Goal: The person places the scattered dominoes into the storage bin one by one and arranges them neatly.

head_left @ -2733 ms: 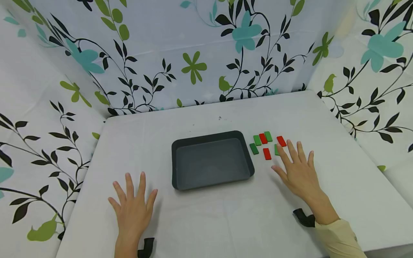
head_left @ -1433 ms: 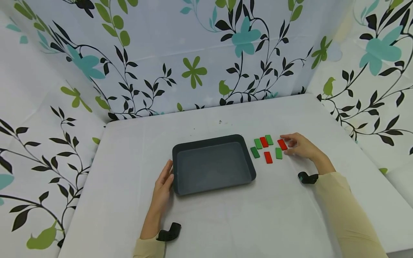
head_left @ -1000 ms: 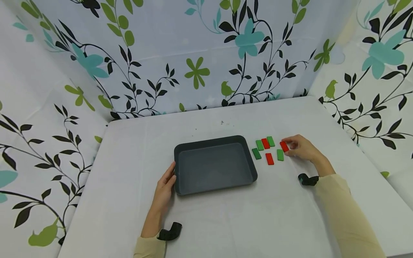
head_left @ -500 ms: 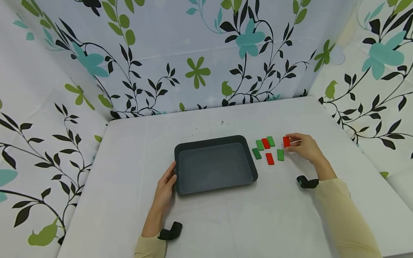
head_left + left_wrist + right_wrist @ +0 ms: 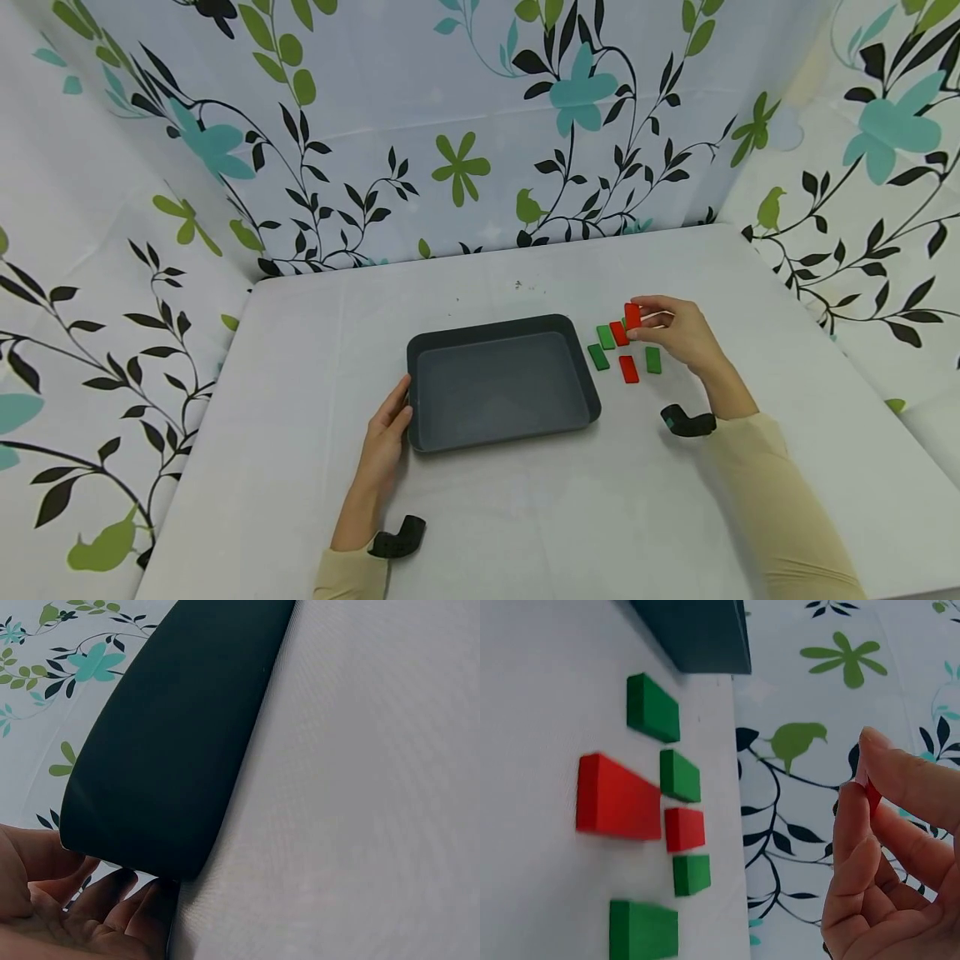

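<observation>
The head view shows the broad face of the red block [image 5: 633, 315] at the right hand's [image 5: 678, 333] fingertips; the right wrist view catches it nearly edge-on, a thin red sliver between thumb and fingers; that same view shows six more blocks lying off to one side of these fingers, four green and two red, while from the head one green block [image 5: 624, 323] is mostly hidden behind the held one; the left wrist view adds the tall outer wall of the dark tray [image 5: 502, 387], rising beside the left hand's [image 5: 382, 442] fingers.

The right fingers are narrow, pinching the red block against the thumb above the table [image 5: 487, 517]; in the head view a second red block [image 5: 618, 333] appears just left of those fingertips, with a green block [image 5: 605, 337] beside it; a darker green block [image 5: 597, 357] lies farther left; a third red block [image 5: 628, 369] and another green block [image 5: 653, 360] lie on the near side of the fingers; the left fingers, loosely bent, touch the tray's left end, and how firmly they press I cannot tell; the tray reaches from them towards the blocks.

Small dark marks [image 5: 517, 285] on the table, beyond both hands' fingers, are too small to read.
</observation>
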`<act>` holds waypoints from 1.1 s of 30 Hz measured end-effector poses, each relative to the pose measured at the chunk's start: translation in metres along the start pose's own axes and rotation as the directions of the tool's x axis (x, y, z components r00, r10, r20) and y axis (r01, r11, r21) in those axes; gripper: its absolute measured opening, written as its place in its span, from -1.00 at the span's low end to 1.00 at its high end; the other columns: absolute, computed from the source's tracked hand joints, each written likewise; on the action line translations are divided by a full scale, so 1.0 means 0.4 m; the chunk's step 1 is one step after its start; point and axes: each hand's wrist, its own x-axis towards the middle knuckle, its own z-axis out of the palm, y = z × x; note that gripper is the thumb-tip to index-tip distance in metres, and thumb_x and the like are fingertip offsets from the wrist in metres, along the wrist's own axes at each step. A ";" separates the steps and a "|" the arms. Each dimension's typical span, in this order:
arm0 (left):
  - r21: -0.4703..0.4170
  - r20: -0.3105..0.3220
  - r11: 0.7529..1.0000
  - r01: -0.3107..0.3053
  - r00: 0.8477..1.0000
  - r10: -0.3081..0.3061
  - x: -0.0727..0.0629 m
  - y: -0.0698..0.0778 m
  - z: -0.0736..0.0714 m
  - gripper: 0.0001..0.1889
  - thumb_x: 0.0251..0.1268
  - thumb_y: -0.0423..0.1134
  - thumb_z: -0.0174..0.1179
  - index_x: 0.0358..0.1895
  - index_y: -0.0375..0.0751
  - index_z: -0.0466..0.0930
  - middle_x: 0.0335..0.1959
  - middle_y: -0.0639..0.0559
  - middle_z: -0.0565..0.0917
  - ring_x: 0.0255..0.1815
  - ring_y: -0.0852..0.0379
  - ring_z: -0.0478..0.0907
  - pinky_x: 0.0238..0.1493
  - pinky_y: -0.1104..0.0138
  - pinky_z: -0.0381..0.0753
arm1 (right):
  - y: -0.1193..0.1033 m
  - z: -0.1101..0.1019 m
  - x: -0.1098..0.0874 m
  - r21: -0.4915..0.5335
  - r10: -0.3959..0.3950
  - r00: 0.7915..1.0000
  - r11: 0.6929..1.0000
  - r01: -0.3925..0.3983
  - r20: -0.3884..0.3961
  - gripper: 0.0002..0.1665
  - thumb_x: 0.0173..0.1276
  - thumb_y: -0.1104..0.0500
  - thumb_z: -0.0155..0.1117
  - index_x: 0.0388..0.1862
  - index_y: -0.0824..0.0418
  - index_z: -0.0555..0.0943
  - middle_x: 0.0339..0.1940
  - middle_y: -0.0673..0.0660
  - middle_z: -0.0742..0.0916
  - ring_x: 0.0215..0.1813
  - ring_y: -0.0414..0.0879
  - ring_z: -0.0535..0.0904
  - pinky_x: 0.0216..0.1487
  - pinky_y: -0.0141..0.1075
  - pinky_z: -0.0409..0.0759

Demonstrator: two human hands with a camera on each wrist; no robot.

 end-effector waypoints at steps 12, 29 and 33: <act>-0.009 0.002 0.998 -0.063 0.998 0.063 -0.004 -0.009 0.001 -0.45 0.58 -0.35 -0.18 0.56 -0.16 0.04 0.60 -0.13 0.01 0.62 -0.05 -0.13 0.58 0.13 -0.02 | -0.148 0.133 0.015 0.130 -0.085 0.994 0.989 0.076 0.062 -0.39 0.22 0.24 0.45 0.27 0.26 0.53 0.02 0.31 0.63 -0.03 0.09 0.57 -0.19 -0.51 0.59; 0.002 -0.008 1.000 -0.005 1.000 0.005 0.000 -0.003 0.000 -0.45 0.58 -0.39 -0.20 0.56 -0.13 0.03 0.60 -0.07 0.02 0.62 0.02 -0.12 0.57 0.08 -0.06 | -0.280 0.401 0.030 0.199 -0.146 0.980 0.973 0.118 0.132 -0.40 0.11 0.23 0.54 0.17 0.25 0.61 -0.10 0.22 0.69 -0.13 -0.02 0.62 -0.18 -0.34 0.63; 0.001 -0.010 1.000 -0.006 1.000 0.006 -0.001 -0.001 0.000 -0.45 0.58 -0.38 -0.20 0.56 -0.10 0.04 0.60 -0.03 0.03 0.62 0.06 -0.12 0.58 0.10 -0.06 | -0.300 0.465 0.034 0.160 -0.132 0.981 0.981 0.108 0.144 -0.38 0.07 0.22 0.56 0.16 0.24 0.62 -0.12 0.18 0.71 -0.16 -0.06 0.64 -0.16 -0.33 0.65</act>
